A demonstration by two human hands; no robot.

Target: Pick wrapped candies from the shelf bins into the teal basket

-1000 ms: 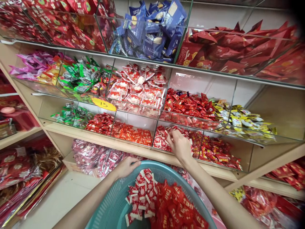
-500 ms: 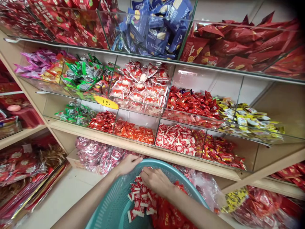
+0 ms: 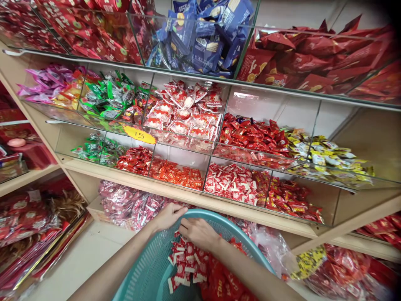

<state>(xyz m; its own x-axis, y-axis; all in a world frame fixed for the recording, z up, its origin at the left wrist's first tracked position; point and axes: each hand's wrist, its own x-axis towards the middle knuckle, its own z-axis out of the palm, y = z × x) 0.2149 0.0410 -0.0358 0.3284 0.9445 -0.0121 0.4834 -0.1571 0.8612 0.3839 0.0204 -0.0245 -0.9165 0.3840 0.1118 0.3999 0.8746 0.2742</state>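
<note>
A teal plastic basket (image 3: 147,259) with slotted sides stands in front of the shelves. My left hand (image 3: 169,215) is closed around its far left rim. Inside the basket, my right hand (image 3: 200,234) has its fingers curled down over a pile of small red-and-white wrapped candies (image 3: 188,259); the fingertips are partly hidden against the wrappers. Beside that pile lie larger glossy red packets (image 3: 222,280), partly covered by my right forearm.
A tiered wooden shelf (image 3: 175,193) with clear dividers rises ahead, holding blue packets (image 3: 206,46), red-and-white candies (image 3: 232,182) and other wrapped sweets. A yellow price tag (image 3: 139,133) reads 15. Bagged sweets (image 3: 119,202) sit below the shelf, and more bags (image 3: 344,271) lie at right.
My right hand has shifted slightly left across the candies in the basket. My left hand keeps its place on the rim.
</note>
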